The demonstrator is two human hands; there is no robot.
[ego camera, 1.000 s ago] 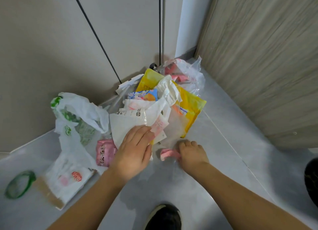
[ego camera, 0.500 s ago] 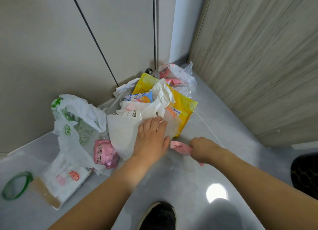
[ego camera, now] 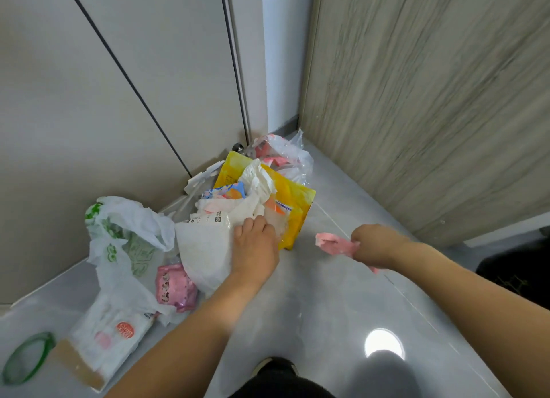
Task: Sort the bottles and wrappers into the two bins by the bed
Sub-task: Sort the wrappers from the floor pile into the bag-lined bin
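Observation:
A heap of wrappers lies on the grey floor in the corner: a yellow pouch (ego camera: 293, 195), a white paper wrapper (ego camera: 202, 248), a small pink packet (ego camera: 175, 287) and a clear bag with pink wrappers (ego camera: 282, 156). My left hand (ego camera: 256, 243) rests palm down on the white paper wrapper, its fingers curled into the crinkled plastic beside the yellow pouch. My right hand (ego camera: 372, 244) is closed on a pink wrapper (ego camera: 333, 244), held just above the floor to the right of the heap. No bottles or bins are in view.
White plastic bags with green print (ego camera: 125, 240) and a white pack with a red logo (ego camera: 116, 335) lie at left. A green ring (ego camera: 28, 359) sits at the far left. A wood-grain panel (ego camera: 416, 100) stands right; my shoe (ego camera: 273, 368) is below.
My right hand has lifted the pink wrapper off the floor and carried it right, away from the heap. My left hand has slid up and right onto the white paper.

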